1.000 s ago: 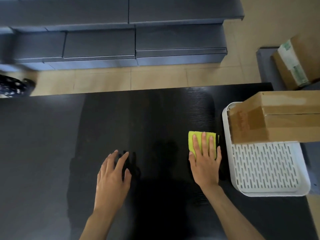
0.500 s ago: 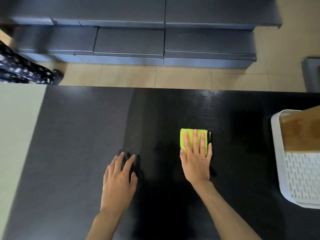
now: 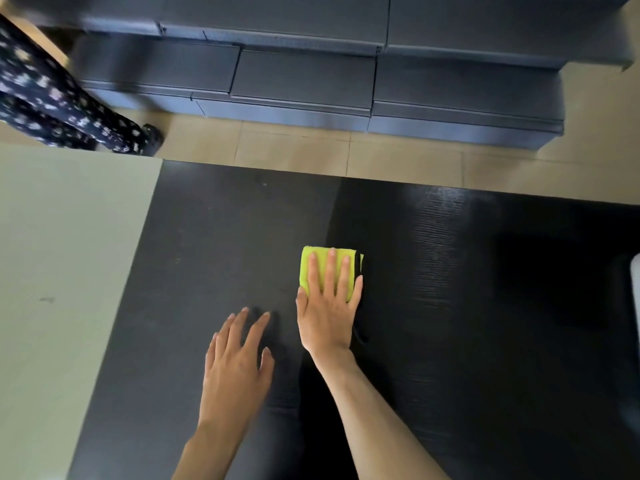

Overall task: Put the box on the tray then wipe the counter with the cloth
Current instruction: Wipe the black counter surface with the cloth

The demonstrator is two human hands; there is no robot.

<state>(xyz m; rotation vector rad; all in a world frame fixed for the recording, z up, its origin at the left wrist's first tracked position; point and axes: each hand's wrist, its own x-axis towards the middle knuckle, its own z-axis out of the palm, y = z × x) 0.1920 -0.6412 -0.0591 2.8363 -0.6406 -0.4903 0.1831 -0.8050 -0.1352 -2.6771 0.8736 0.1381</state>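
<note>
Head view, items as seen:

1. Counter (image 3: 214, 237): black, wood-grain, fills most of frame. Far edge runs across the top w/ tan floor tiles (image 3: 294, 150) behind it; left edge butts a pale green surface (image 3: 62, 271). Glare streak right of centre.
2. Cloth (image 3: 311, 263): yellow-green, folded, dark trim on its right side. Lies flat on counter abt mid-frame, well clear of far edge and left edge.
3. My right hand (image 3: 327, 313): palm down on cloth, fingers straight and slightly spread, pressing it flat, not curled round it. Thumb tip off the cloth's left side, on counter.
4. My left hand (image 3: 235, 368): flat on bare counter just beside right hand, lower left of cloth, fingers spread, holding nothing.
5. Tray (image 3: 636, 289): only a white sliver at right frame edge. Box not in frame; can't tell where it sits.
6. Open room: bare counter left of cloth up to the pale surface, bare counter ahead to far edge, wide dark stretch to the right as far as the tray sliver.
7. Background: grey-blue stacked units (image 3: 311, 64) beyond floor; dark floral-print fabric (image 3: 52, 98) top left, blurred.
</note>
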